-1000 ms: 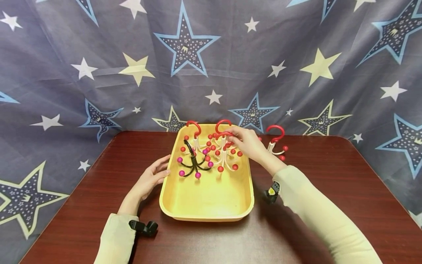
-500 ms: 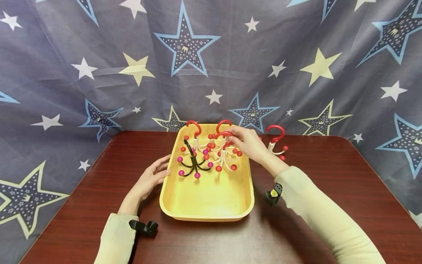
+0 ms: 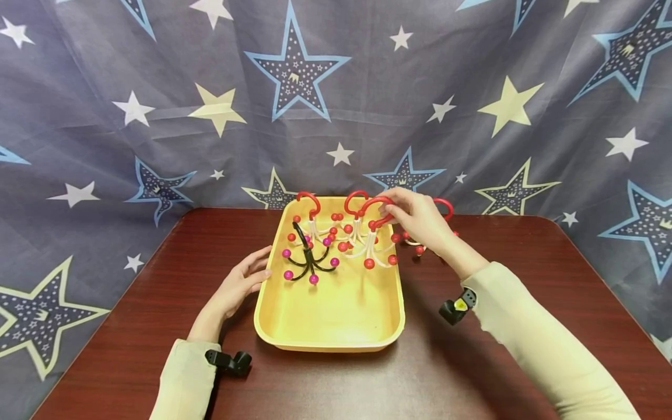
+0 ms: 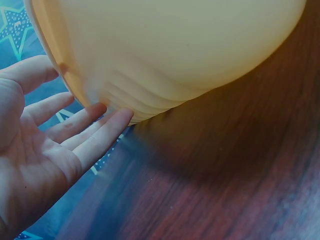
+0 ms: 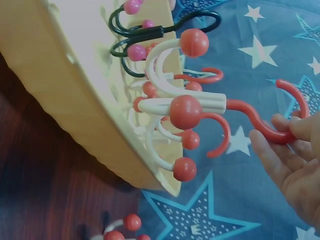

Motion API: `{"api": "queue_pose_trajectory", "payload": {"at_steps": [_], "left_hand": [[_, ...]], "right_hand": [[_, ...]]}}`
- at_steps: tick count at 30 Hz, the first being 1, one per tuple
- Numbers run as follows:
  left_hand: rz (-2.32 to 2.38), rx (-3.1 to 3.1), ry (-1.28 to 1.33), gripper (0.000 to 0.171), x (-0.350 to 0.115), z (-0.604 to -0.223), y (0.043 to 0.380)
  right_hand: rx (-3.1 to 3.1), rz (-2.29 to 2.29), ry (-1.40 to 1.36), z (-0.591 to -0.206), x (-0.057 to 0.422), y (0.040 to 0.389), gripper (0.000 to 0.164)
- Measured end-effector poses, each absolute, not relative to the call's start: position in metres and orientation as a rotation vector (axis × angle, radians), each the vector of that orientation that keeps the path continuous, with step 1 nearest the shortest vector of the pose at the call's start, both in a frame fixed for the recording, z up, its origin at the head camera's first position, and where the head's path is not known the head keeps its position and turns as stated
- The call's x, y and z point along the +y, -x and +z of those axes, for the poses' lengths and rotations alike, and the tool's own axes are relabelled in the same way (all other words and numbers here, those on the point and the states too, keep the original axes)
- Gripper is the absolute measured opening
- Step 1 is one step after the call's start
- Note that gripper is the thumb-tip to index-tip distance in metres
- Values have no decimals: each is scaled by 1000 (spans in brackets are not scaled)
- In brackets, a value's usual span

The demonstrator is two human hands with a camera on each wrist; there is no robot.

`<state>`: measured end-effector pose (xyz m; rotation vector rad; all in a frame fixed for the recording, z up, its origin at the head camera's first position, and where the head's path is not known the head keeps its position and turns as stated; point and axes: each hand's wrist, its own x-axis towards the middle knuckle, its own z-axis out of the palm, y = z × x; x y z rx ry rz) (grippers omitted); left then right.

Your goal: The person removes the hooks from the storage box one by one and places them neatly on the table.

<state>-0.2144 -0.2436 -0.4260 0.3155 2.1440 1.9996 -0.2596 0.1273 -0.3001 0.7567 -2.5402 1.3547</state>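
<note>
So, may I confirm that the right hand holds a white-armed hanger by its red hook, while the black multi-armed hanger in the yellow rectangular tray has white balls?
Not quite: the round balls on the black multi-armed hanger in the yellow rectangular tray are magenta, not white, as the head view shows. The rest holds.

5 multi-arm hooks (image 3: 371,244), 1 yellow tray (image 3: 325,312), 2 hands total.
Split: 4 red-and-white hooks (image 3: 313,224), 1 black hook (image 3: 308,256); 1 left hand (image 3: 240,284), 1 right hand (image 3: 420,223). Also 2 pale sleeves (image 3: 185,382), 2 wrist cameras (image 3: 231,363), 1 table (image 3: 525,286), 1 star-print cloth (image 3: 362,119).
</note>
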Motion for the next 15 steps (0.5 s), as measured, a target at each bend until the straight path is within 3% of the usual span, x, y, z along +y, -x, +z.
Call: {"api": "queue_pose_trajectory", "payload": {"at_steps": [15], "left_hand": [[2007,2129,-311,59,-243,-425,214]], "right_hand": [[-2489,1271,-665,-288,181,245,20]]}}
